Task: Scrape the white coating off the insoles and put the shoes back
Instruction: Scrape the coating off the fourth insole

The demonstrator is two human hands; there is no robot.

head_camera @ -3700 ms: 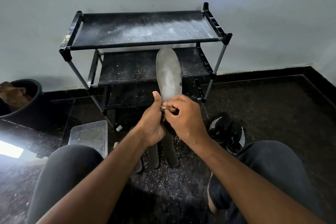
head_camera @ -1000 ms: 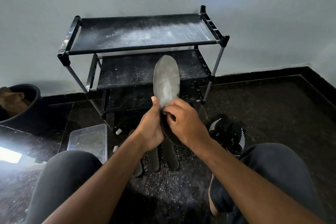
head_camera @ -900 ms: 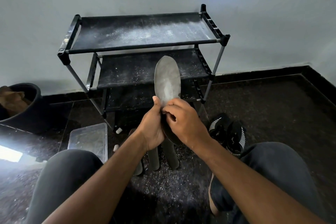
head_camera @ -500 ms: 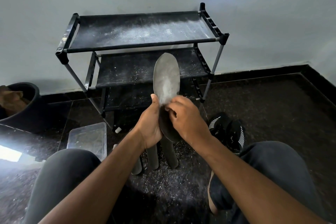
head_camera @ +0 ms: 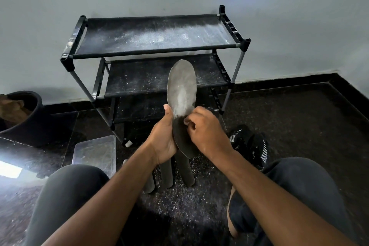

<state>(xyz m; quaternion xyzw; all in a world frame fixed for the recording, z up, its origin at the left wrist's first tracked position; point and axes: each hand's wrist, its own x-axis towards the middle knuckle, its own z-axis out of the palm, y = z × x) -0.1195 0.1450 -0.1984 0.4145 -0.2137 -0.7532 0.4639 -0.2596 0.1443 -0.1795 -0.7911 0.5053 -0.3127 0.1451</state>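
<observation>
A dark insole (head_camera: 181, 86) stands upright before me, its upper half grey-white with coating, its lower half dark. My left hand (head_camera: 164, 136) grips its left edge at the middle, thumb up along the side. My right hand (head_camera: 205, 132) is curled against the insole's right side, fingertips pinching something small and pale that I cannot make out. Three more insoles (head_camera: 169, 173) lie side by side on the floor below my hands. A pair of black shoes with white stripes (head_camera: 249, 146) sits on the floor to the right.
A black three-tier shoe rack (head_camera: 155, 36), dusted white, stands against the wall. A clear plastic container (head_camera: 95, 152) lies on the floor at left, a dark pot (head_camera: 22, 114) further left. White scrapings litter the dark floor (head_camera: 179, 199) between my knees.
The right hand has shifted slightly along the insole's middle while the left keeps its hold. The dark scraped area below the hands looks a little larger.
</observation>
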